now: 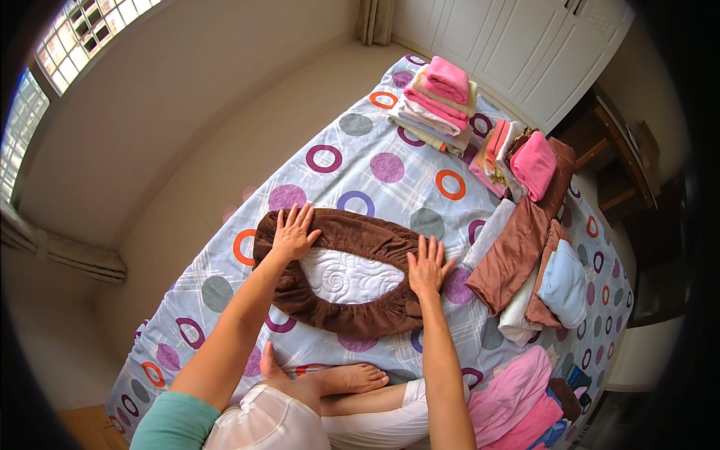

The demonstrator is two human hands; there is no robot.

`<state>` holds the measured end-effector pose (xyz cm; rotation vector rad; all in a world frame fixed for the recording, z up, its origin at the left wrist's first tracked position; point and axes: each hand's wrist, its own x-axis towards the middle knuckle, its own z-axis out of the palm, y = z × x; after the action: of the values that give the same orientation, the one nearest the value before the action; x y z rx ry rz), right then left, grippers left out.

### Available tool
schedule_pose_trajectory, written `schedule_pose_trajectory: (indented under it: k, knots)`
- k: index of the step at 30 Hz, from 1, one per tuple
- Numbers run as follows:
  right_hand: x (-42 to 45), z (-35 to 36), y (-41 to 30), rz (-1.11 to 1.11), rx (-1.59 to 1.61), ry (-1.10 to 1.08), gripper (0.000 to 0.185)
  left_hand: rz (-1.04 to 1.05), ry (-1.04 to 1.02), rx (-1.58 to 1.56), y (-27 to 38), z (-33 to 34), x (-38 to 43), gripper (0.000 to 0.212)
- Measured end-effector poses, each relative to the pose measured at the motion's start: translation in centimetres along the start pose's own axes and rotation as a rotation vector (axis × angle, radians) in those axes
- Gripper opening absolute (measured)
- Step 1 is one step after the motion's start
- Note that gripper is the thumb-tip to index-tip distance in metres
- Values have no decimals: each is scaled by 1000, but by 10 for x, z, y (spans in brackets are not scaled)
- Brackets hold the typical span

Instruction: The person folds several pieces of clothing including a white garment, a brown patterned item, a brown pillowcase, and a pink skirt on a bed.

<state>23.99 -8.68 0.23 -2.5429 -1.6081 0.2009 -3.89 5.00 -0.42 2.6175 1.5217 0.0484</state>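
A brown fabric cover (343, 319) with a gathered, elasticated edge lies flat on the bed before me. Through its oval opening shows a white quilted panel (343, 275) stitched with swirls. My left hand (293, 235) rests palm down on the cover's upper left part, fingers spread. On its right end lies my right hand (427, 267), also palm down with fingers apart. Neither hand grasps the fabric. My crossed legs and bare foot (360, 378) are just below the cover.
The bed wears a grey-blue sheet (388, 197) with circles. Folded towels (447, 81) are stacked at its far corner. More folded cloths (534, 163), a brown satin piece (509, 256) and a light blue cloth (563, 281) lie right. Pink clothes (514, 394) sit near my right side.
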Motion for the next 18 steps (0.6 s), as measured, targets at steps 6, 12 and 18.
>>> schedule_pose_trajectory:
  k: [6,12,18]
  knots:
    - [-30,-5,40,104,8,46,52,-102,66,-68,-8,2,-3,60]
    - [-71,-17,1,9,68,177,48,109,176,-104,52,-10,-55,61]
    - [-121,14,-61,-423,207,77,49,419,-39,-237,99,5,-120,60]
